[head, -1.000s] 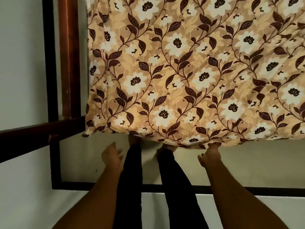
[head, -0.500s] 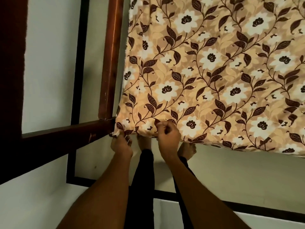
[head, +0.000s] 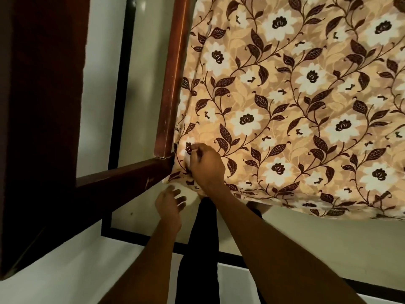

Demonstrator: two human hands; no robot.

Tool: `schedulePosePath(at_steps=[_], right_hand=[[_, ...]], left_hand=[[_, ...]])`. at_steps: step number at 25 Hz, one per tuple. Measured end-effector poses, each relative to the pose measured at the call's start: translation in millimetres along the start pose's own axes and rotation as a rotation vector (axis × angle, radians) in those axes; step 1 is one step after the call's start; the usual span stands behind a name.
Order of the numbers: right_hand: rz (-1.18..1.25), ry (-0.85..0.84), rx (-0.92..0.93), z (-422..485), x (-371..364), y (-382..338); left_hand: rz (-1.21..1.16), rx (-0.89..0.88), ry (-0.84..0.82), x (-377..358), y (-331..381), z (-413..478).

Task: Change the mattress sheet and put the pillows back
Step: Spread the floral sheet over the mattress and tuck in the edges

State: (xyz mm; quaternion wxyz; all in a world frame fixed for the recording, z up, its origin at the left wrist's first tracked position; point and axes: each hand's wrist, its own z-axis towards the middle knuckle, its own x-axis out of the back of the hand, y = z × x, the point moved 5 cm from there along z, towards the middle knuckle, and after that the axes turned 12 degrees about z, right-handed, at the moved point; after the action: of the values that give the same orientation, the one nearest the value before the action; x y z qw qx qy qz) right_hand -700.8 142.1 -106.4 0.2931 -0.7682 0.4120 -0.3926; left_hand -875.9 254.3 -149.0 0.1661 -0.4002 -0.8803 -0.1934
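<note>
Two hands at the floral sheet (head: 306, 106) corner: right hand (head: 206, 165) pinching it, left hand (head: 169, 202) loose-fingered, empty, just below at 7 o'clock.

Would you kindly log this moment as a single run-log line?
step: fitting sheet corner | right hand: pinches floral sheet at corner by bed frame | left hand: open below corner, holding nothing

Warm, dim indoor light. Pale glare streaks the floor (head: 142, 84) up and left of my grip. My left hand's (head: 169, 205) fingertips smear with motion blur. The bed frame (head: 43, 106) far left sinks into shadow, bowed by the wide lens.
</note>
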Motion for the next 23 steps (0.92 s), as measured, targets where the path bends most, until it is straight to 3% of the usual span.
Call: schedulePosePath(at_steps=[3,6,11,14,18,23], right_hand=[[-0.514,-0.032,0.336,32.2,-14.2,-28.9],[-0.793,-0.188,0.608,60.0,-34.4,-40.1],[-1.071,-0.228,0.667,100.6,-54.8,-51.7],[-1.050,-0.264,0.626,108.6,-62.0,-52.9],[-0.949,-0.242,0.615,111.9,-63.4,-46.5],[-1.069,-0.359,0.864,102.4,-49.9,-41.3]], left_hand=[[0.031,-0.019,-0.198,-29.3,7.2,-5.0],[-0.080,0.026,-0.258,-53.9,25.5,4.6],[-0.082,0.177,-0.081,-60.1,33.4,30.7],[-0.107,0.223,0.044,-49.7,24.6,37.3],[-0.212,0.229,0.036,-53.3,25.3,42.6],[-0.227,0.169,0.083,-46.6,19.8,32.5]])
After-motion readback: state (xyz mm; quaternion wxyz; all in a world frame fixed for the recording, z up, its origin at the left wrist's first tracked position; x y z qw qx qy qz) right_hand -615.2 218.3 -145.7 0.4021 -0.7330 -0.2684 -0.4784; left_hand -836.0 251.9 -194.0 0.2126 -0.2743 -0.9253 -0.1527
